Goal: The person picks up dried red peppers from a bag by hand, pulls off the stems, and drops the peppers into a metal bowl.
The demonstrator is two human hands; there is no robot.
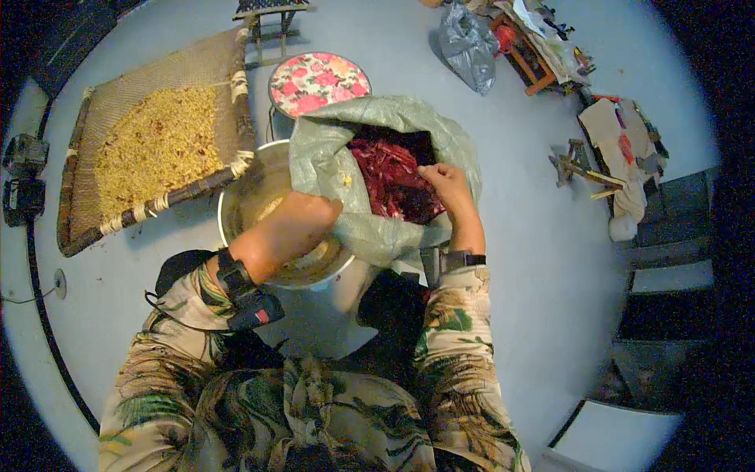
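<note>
A green woven sack (381,236) stands with its mouth spread, and dark red dried pieces (385,169) lie inside it. At the sack's right part, my right hand (448,187) has its thumb and fingertips pressed together beside the red pieces; what they hold is too small to name. My left hand (303,224) is closed, above a round metal pot (228,208) and against the sack's left edge. Whatever it grips is hidden. Under my left forearm, the pot shows some pale yellowish contents (314,256).
On the left, a large woven tray (71,189) holds yellow grain-like pieces. A floral round stool (318,82) stands behind the sack. Farther back are a gray plastic bag (468,51) and a cluttered small table (535,71). Cloth (617,149) hangs at the right beside steps.
</note>
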